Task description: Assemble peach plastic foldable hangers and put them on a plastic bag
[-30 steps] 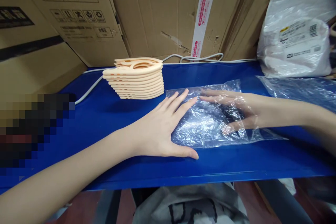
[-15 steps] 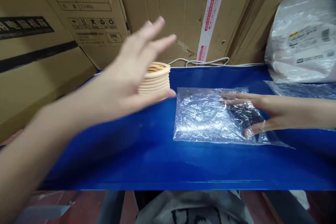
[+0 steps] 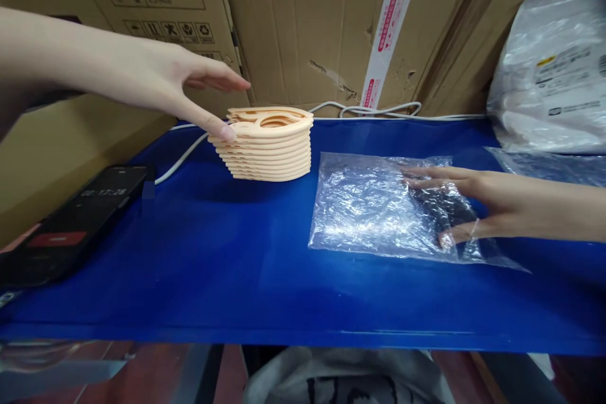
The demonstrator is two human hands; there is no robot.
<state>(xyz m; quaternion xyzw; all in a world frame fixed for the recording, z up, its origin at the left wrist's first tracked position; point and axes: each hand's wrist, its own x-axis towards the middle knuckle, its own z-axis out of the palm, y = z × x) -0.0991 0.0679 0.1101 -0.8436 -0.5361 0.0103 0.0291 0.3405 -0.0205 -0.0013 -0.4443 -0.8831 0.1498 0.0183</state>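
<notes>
A stack of several peach plastic pieces [image 3: 267, 144] stands on the blue table [image 3: 237, 265]. My left hand [image 3: 175, 85] reaches in from the left with fingers apart; its thumb touches the top piece's left edge and the other fingers hover above the stack. A clear plastic bag [image 3: 379, 205] lies flat to the right of the stack. My right hand [image 3: 466, 205] is slid into the bag's open right end, fingers spread inside it.
A black phone [image 3: 71, 224] lies at the table's left edge. A white cable [image 3: 369, 110] runs along the back. Cardboard boxes [image 3: 322, 25] wall the back and left. A white packed bag [image 3: 553, 76] and more clear bags [image 3: 553, 164] sit at the right.
My left hand left the bag's left edge, rose across the view, and now touches the top of the peach stack. The right hand stays inside the bag.
</notes>
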